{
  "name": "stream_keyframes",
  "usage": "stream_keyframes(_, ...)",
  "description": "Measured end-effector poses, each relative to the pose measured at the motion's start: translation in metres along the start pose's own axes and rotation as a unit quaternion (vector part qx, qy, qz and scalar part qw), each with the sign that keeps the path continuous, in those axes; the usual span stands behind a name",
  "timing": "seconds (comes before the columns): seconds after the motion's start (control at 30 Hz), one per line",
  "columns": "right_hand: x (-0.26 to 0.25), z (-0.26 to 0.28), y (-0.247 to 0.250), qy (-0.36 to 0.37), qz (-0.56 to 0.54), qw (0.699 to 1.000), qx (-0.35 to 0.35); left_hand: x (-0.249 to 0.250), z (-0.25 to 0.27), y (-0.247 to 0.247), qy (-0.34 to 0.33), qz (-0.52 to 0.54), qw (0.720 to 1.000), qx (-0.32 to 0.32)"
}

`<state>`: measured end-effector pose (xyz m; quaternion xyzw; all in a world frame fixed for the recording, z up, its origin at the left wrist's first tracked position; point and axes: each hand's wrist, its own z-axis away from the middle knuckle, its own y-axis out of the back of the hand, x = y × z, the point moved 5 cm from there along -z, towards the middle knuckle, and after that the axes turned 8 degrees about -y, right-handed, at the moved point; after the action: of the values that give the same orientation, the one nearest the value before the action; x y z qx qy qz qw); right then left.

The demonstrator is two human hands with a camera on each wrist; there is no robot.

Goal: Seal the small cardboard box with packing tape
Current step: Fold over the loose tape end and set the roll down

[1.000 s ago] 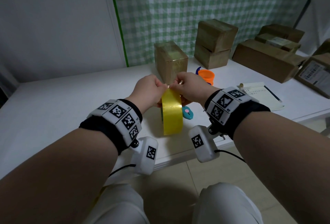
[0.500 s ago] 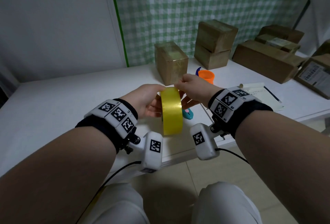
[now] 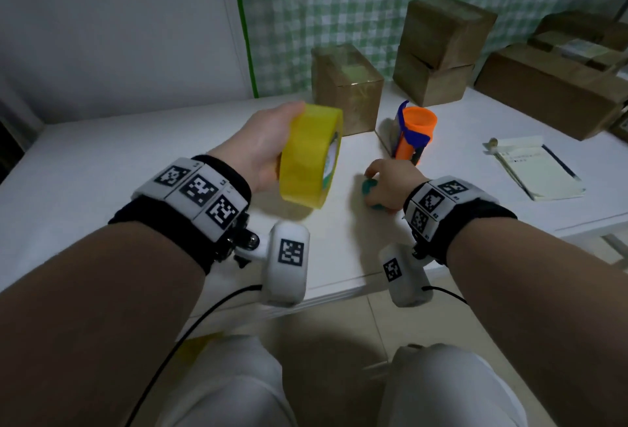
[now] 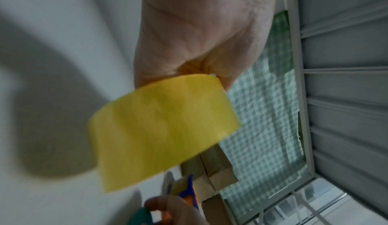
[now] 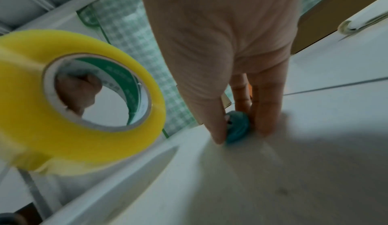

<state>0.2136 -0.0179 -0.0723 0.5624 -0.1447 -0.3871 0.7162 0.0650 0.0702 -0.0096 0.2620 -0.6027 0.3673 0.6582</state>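
Where the white table meets its near edge, the right hand reaches down and pinches a small rounded teal object between thumb and fingers, the object lying on the smooth tabletop. Just left and raised, the left hand grips a glossy yellow roll of packing tape, fingers hooked through its green-lined cardboard core. Beyond stands an orange plastic cylinder with a blue band. Just behind it, upright on the table, the small cardboard box shows shiny tape across its top.
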Motion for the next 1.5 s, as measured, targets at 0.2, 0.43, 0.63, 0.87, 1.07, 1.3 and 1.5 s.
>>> stream_keyframes(0.2, -0.029, -0.019, -0.003, 0.043, -0.014, 0.999, 0.026, -0.005, -0.011, 0.023, -0.003, -0.159, 0.987, 0.008)
stream_keyframes(0.43, -0.044, -0.039, -0.006, 0.042, -0.249, 0.967, -0.037, -0.012, -0.022, 0.029, -0.020, -0.309, 0.950, -0.030)
stream_keyframes(0.63, -0.036, -0.024, 0.019, 0.016, -0.478, 0.873, -0.096, -0.010, -0.024, 0.005, -0.048, -0.433, 0.898, -0.065)
stream_keyframes(0.87, -0.022, -0.021, 0.014, -0.051, -0.428, 0.898, -0.085, -0.018, -0.021, -0.019, -0.112, -0.548, 0.813, -0.159)
stream_keyframes(1.07, -0.017, -0.028, 0.006, -0.085, -0.438, 0.887, -0.121, -0.017, -0.035, 0.005, -0.130, -0.497, 0.857, -0.028)
stream_keyframes(1.3, -0.013, -0.033, 0.006, -0.097, -0.355, 0.928, -0.063, -0.038, -0.039, 0.013, 0.019, -0.428, 0.904, -0.015)
stream_keyframes(1.5, -0.013, -0.028, 0.011, -0.092, -0.307, 0.946, -0.053, -0.037, -0.032, 0.019, 0.041, -0.387, 0.921, 0.018)
